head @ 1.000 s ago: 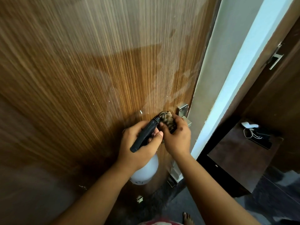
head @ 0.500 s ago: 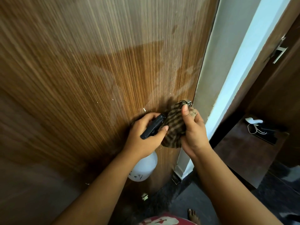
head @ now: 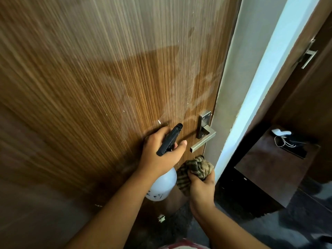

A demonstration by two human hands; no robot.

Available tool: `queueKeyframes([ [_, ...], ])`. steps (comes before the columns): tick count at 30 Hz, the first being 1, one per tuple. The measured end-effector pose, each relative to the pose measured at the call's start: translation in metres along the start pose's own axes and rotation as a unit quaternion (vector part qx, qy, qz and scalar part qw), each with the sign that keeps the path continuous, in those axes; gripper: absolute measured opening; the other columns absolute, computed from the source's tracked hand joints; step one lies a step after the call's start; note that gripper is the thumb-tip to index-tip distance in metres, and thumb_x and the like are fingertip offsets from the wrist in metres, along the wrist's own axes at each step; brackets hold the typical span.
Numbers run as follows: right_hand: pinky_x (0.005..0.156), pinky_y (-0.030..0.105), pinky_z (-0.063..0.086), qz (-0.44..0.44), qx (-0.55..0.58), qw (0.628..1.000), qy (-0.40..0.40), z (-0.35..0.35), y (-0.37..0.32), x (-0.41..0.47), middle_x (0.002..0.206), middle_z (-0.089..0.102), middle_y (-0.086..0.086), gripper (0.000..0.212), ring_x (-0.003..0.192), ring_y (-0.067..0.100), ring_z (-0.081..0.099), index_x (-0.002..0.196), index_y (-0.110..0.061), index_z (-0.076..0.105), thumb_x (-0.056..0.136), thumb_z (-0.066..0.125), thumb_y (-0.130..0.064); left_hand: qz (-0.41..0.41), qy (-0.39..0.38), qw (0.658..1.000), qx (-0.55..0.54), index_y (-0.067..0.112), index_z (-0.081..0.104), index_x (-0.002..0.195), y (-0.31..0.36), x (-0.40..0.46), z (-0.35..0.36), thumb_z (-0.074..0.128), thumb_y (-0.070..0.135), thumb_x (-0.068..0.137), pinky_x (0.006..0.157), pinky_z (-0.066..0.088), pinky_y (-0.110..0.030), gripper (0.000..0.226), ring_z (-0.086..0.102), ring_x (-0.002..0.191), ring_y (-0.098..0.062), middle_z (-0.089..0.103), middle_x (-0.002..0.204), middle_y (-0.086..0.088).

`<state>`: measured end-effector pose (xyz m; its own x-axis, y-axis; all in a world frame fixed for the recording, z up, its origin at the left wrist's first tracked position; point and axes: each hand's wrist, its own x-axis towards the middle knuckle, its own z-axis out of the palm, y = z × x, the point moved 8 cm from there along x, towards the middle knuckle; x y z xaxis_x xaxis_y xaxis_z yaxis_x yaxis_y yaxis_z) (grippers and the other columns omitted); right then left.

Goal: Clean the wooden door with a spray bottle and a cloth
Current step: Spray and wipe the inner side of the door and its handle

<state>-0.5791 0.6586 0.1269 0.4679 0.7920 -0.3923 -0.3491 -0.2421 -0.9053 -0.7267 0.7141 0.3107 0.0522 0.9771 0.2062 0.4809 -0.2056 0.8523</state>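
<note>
While our left hand (head: 159,155) grips the spray bottle (head: 162,186) against the wooden door (head: 107,78), our right hand (head: 202,187) clutches the bunched cloth (head: 197,168) below the handle (head: 203,142), near the door's right edge.

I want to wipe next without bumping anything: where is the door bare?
The wooden door is bare above and left of the spray bottle. It is crowded low right: door handle, left hand and right hand with cloth.

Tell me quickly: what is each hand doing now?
Left hand: grips the spray bottle by its black head.
Right hand: grips the bunched cloth.
</note>
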Motion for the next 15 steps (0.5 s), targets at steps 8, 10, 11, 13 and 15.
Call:
queueKeyframes([
  [8, 0.1, 0.054, 0.048, 0.055, 0.076, 0.996, 0.007, 0.06, -0.007, 0.054, 0.129, 0.059, 0.009, 0.063, 0.12, 0.032, 0.057, 0.143, -0.031, 0.04, 0.09, 0.062, -0.006, 0.0, 0.002, 1.0, 0.023, 0.009, 0.064, 0.083, 0.002, 0.001, -0.001, 0.079, 0.025, 0.085, 0.062, 0.051, -0.019, 0.022, 0.063, 0.064, -0.009, 0.065, 0.068, 0.0],
  [10, 0.109, 0.046, 0.04, -0.023, -0.007, 1.0, 0.013, 0.072, -0.024, 0.047, 0.134, 0.055, 0.006, 0.068, 0.128, 0.03, 0.048, 0.146, -0.029, 0.036, 0.088, 0.066, -0.012, 0.0, 0.002, 1.0, 0.03, 0.012, 0.063, 0.08, 0.002, 0.002, -0.002, 0.079, 0.026, 0.085, 0.06, 0.046, -0.012, 0.022, 0.062, 0.063, -0.006, 0.063, 0.067, 0.003],
  [11, 0.11, 0.042, 0.035, -0.062, -0.05, 0.997, 0.013, 0.074, -0.03, 0.039, 0.138, 0.05, 0.007, 0.07, 0.133, 0.03, 0.042, 0.147, -0.025, 0.034, 0.087, 0.066, -0.011, 0.001, 0.0, 0.999, 0.032, 0.013, 0.062, 0.079, 0.002, 0.002, -0.002, 0.079, 0.026, 0.085, 0.06, 0.045, -0.012, 0.022, 0.062, 0.063, -0.006, 0.063, 0.066, 0.004],
  [13, 0.114, 0.043, 0.028, -0.183, -0.127, 0.975, -0.019, 0.074, -0.036, 0.023, 0.147, 0.041, 0.013, 0.07, 0.138, 0.032, 0.031, 0.149, -0.012, 0.031, 0.088, 0.064, -0.004, 0.005, -0.008, 0.999, 0.032, 0.014, 0.061, 0.078, 0.001, 0.001, -0.001, 0.079, 0.026, 0.086, 0.062, 0.047, -0.016, 0.023, 0.062, 0.062, -0.008, 0.062, 0.066, 0.004],
  [15, 0.12, 0.044, 0.016, -0.336, -0.202, 0.917, -0.074, 0.079, -0.045, 0.006, 0.154, 0.032, 0.017, 0.066, 0.145, 0.032, 0.023, 0.151, -0.005, 0.028, 0.092, 0.058, -0.004, 0.011, -0.013, 1.0, 0.026, 0.016, 0.063, 0.08, 0.001, 0.001, 0.0, 0.078, 0.025, 0.086, 0.062, 0.051, -0.021, 0.019, 0.064, 0.064, -0.009, 0.064, 0.068, 0.003],
])
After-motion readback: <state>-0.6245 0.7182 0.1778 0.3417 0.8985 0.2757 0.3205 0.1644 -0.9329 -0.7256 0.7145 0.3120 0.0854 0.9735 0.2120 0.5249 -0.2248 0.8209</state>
